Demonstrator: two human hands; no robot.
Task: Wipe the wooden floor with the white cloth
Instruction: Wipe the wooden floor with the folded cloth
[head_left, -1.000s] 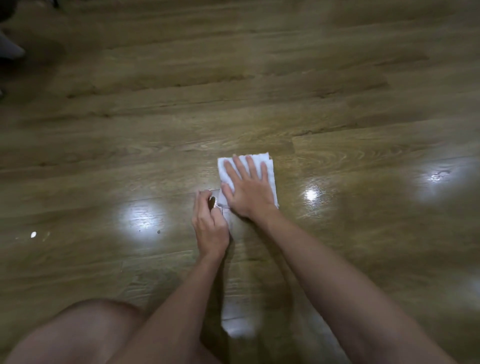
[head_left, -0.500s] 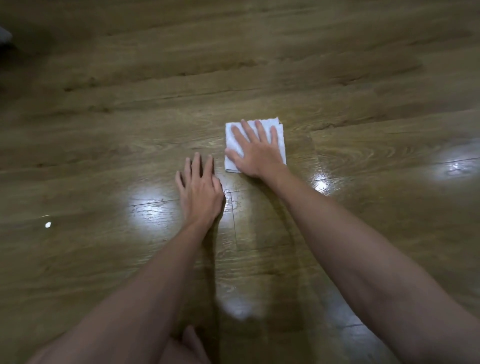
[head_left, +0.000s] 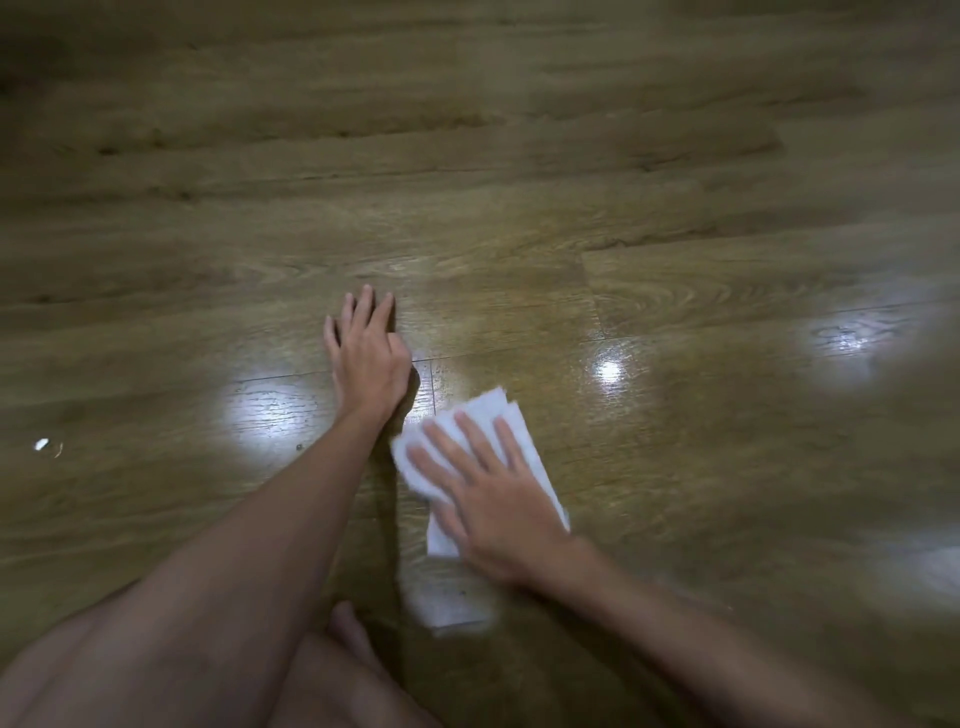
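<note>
A folded white cloth (head_left: 496, 415) lies flat on the glossy wooden floor (head_left: 519, 208), near the middle of the view. My right hand (head_left: 493, 499) presses down on it with spread, straight fingers and covers most of it. My left hand (head_left: 369, 353) rests flat on the bare boards, fingers straight, to the left of the cloth and a little farther from me, not touching it. The cloth and right hand are motion-blurred.
Bright ceiling-light reflections sit on the floor at left (head_left: 270, 410), centre right (head_left: 608, 371) and far right (head_left: 852, 332). A small white speck (head_left: 41, 444) lies at the far left. My bare knee and leg (head_left: 208, 665) fill the bottom left.
My right hand has dragged the cloth back toward me and slightly right across the boards. My left hand stays planted flat on the floor.
</note>
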